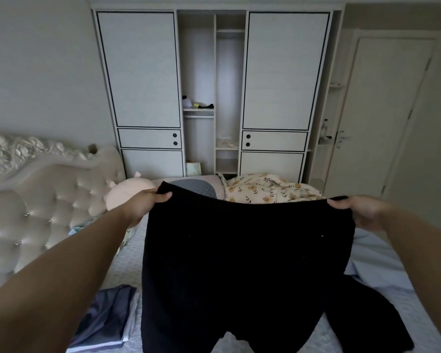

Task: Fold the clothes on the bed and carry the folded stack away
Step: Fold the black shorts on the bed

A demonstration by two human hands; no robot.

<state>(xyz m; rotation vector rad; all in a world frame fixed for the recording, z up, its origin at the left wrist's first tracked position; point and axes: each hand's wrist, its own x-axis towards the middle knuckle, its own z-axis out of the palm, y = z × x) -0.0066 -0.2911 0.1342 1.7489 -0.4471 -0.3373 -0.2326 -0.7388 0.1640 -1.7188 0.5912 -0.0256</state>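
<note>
Here the left hand [150, 200] and right hand [351, 207] each pinch a waistband corner of the black trousers [239, 263], which should probably be held taut and level before being lowered onto the bed [127, 263]

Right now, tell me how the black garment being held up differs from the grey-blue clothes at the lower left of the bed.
The black garment hangs unfolded in the air, its top edge gripped by the left hand and right hand; the grey-blue clothes lie folded in a flat stack on the bed, touched by neither hand. The garment is black and spread wide; the stack is paler and compact. Both are clothing.
</note>
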